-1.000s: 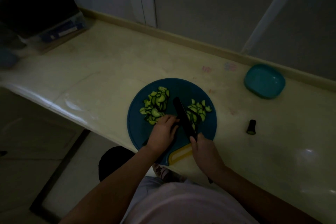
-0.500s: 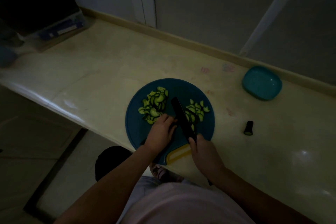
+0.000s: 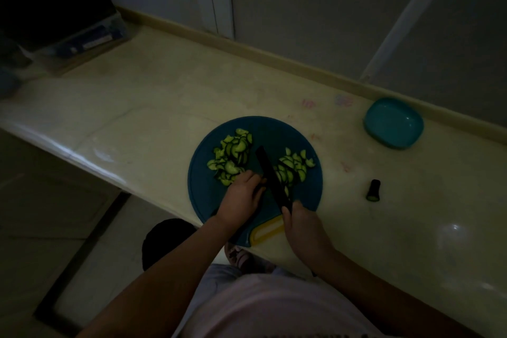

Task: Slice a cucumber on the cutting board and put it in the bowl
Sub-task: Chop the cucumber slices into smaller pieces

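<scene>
Round blue cutting board (image 3: 208, 195) on desk (image 3: 164, 96); 2 piles of cucumber slices (image 3: 231, 156) on it, knife (image 3: 271, 177) between them; right hand (image 3: 304, 225) grips knife handle; left hand (image 3: 241, 197) on board beside blade, fingers curled, hold cannot be told; teal bowl (image 3: 393, 123) well apart; cucumber stub (image 3: 373, 190) on desk.

Dark-blue cutting board (image 3: 208, 195) with yellow handle, green cucumber slices (image 3: 231, 156), teal bowl (image 3: 393, 123), cream counter (image 3: 153, 107)
</scene>
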A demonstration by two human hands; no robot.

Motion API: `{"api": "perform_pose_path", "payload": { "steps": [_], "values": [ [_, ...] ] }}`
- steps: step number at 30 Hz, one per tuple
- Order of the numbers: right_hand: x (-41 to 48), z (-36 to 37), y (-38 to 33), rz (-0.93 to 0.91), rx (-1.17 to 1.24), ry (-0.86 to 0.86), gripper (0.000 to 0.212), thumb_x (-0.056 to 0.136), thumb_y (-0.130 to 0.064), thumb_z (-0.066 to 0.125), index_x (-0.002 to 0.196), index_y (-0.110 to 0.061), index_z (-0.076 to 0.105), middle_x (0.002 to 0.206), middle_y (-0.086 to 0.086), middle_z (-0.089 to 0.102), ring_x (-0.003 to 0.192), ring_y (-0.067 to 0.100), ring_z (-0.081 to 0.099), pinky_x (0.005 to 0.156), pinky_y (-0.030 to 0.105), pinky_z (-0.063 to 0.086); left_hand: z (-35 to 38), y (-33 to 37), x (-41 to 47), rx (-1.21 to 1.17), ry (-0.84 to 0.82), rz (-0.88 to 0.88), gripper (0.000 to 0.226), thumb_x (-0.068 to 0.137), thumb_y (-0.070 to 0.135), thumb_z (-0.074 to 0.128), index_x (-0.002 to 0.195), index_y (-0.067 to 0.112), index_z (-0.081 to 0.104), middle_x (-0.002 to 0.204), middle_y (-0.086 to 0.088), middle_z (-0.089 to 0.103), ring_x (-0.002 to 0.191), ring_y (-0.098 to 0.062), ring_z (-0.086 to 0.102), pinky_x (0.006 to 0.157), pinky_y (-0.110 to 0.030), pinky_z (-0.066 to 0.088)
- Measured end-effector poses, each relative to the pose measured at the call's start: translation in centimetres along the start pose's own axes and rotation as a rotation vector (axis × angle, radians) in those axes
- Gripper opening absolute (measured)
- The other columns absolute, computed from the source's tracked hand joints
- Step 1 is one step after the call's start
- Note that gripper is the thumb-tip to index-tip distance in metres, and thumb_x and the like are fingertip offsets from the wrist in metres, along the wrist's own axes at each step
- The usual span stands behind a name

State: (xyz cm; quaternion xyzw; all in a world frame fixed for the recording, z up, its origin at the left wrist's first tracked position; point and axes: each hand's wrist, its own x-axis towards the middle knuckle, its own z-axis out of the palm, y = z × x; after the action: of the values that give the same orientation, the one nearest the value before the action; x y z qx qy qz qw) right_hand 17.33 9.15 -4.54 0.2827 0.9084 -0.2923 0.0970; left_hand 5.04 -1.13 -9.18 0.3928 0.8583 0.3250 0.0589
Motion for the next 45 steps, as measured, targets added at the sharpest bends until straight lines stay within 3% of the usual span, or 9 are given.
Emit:
{"api": "perform_pose_path", "payload": {
  "steps": [3, 6, 10, 15, 23, 30, 35, 41, 45],
  "values": [
    [0.3, 0.9, 0.0, 0.001, -0.038, 0.023, 0.031, 0.099, -0.028, 0.035, 0.094, -0.003, 0.053, 0.085, 0.014, 0.063, 0.073, 0.022, 0.059, 0.05, 0.024, 0.029, -0.2, 0.1, 0.0, -0.001, -0.004, 0.006, 0.008, 0.078, 0.0, 0.068, 0.084, 0.001, 0.062, 0.077, -0.013, 0.057, 0.07, -0.027, 0.057, 0.061, -0.02, 0.032],
    [0.5, 1.3, -0.2, 0.026, -0.029, 0.033, 0.032, 0.099, -0.028, 0.035, 0.096, -0.002, 0.052, 0.076, 0.008, 0.059, 0.061, 0.015, 0.05, 0.044, 0.02, 0.024, -0.2, 0.1, 0.0, -0.014, -0.007, 0.006, 0.011, 0.079, 0.0, 0.068, 0.088, 0.001, 0.064, 0.08, -0.013, 0.058, 0.072, -0.027, 0.058, 0.063, -0.02, 0.034],
    [0.6, 0.8, 0.2, 0.061, 0.026, 0.026, 0.029, 0.1, -0.027, 0.034, 0.096, -0.002, 0.05, 0.089, 0.015, 0.064, 0.07, 0.019, 0.054, 0.055, 0.024, 0.03, -0.2, 0.1, -0.1, -0.033, 0.002, -0.007, 0.012, 0.081, 0.003, 0.067, 0.093, 0.001, 0.064, 0.086, -0.013, 0.059, 0.077, -0.026, 0.059, 0.065, -0.019, 0.036],
    [0.7, 0.2, 0.3, 0.06, 0.067, -0.004, 0.032, 0.1, -0.027, 0.034, 0.098, 0.0, 0.051, 0.083, 0.013, 0.06, 0.068, 0.015, 0.047, 0.056, 0.024, 0.029, -0.1, -0.1, -0.1, -0.041, -0.002, -0.014, 0.014, 0.082, 0.005, 0.066, 0.095, 0.001, 0.065, 0.09, -0.013, 0.061, 0.08, -0.026, 0.06, 0.068, -0.023, 0.042],
    [-0.3, -0.4, 0.1, 0.001, 0.08, -0.023, 0.021, 0.1, -0.028, 0.034, 0.085, -0.014, 0.041, 0.086, 0.012, 0.058, 0.071, 0.014, 0.045, 0.059, 0.024, 0.026, -0.2, 0.0, 0.0, -0.052, 0.012, -0.008, 0.01, 0.081, 0.003, 0.066, 0.089, -0.001, 0.064, 0.082, -0.014, 0.058, 0.075, -0.028, 0.059, 0.066, -0.019, 0.036],
    [-0.3, -0.3, 0.1, -0.019, 0.073, -0.019, 0.021, 0.1, -0.028, 0.034, 0.085, -0.015, 0.042, 0.067, -0.006, 0.04, 0.062, 0.012, 0.042, 0.046, 0.022, 0.024, -0.2, -0.1, -0.1, -0.049, 0.009, 0.006, 0.009, 0.079, 0.001, 0.067, 0.088, -0.001, 0.064, 0.081, -0.014, 0.059, 0.074, -0.028, 0.059, 0.066, -0.016, 0.034],
    [-0.2, 0.3, 0.1, 0.002, -0.002, 0.02, 0.032, 0.1, -0.029, 0.034, 0.099, -0.004, 0.052, 0.093, 0.011, 0.06, 0.072, 0.013, 0.046, 0.051, 0.023, 0.025, -0.1, 0.0, -0.1, -0.04, 0.018, 0.012, 0.01, 0.077, -0.001, 0.069, 0.086, -0.002, 0.064, 0.08, -0.014, 0.059, 0.073, -0.027, 0.058, 0.067, -0.015, 0.033],
    [0.3, 1.3, 0.1, 0.013, -0.063, 0.025, 0.032, 0.099, -0.03, 0.034, 0.1, -0.004, 0.052, 0.082, 0.005, 0.057, 0.062, 0.01, 0.042, 0.045, 0.019, 0.024, 0.2, -0.2, -0.1, -0.054, 0.015, -0.014, 0.012, 0.079, 0.0, 0.068, 0.091, -0.001, 0.066, 0.085, -0.014, 0.061, 0.077, -0.027, 0.06, 0.069, -0.014, 0.034],
    [0.5, 1.5, 0.3, 0.02, -0.069, 0.025, 0.033, 0.099, -0.031, 0.033, 0.099, -0.004, 0.052, 0.093, 0.013, 0.062, 0.071, 0.016, 0.051, 0.052, 0.023, 0.03, 0.3, -0.5, -0.2, -0.033, 0.005, 0.0, 0.016, 0.08, 0.002, 0.067, 0.096, -0.001, 0.066, 0.093, -0.014, 0.062, 0.084, -0.027, 0.06, 0.074, -0.018, 0.038]
  ]
}}
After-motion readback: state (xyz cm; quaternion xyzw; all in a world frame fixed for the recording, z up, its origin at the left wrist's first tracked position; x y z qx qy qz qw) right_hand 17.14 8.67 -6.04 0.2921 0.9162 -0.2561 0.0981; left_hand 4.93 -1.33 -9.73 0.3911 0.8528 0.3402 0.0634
